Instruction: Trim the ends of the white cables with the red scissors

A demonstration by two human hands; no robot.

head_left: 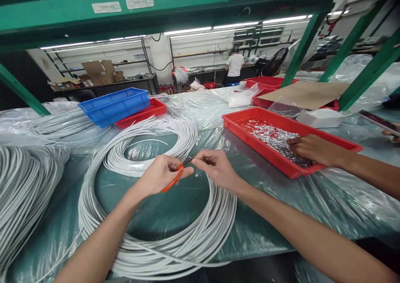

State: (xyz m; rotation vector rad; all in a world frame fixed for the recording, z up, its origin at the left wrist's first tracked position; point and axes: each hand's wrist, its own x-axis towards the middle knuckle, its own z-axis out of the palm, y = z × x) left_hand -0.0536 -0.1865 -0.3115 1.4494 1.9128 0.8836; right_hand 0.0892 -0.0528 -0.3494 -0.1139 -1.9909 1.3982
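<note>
Hands meet above the coil

The left hand, curled closed, grips orange-handled pliers over the cable coil; the right hand pinches at their tip, its hold too small to tell. Bare table separates them from the red tray's edge.

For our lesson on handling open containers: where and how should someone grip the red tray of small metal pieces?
Hold the red tray by its two long rims, probably near mid-length, coming from both sides. Its raised walls offer edges, and keeping it level should stop the loose metal pieces sliding. Another person's hand is inside, so wait.
</note>
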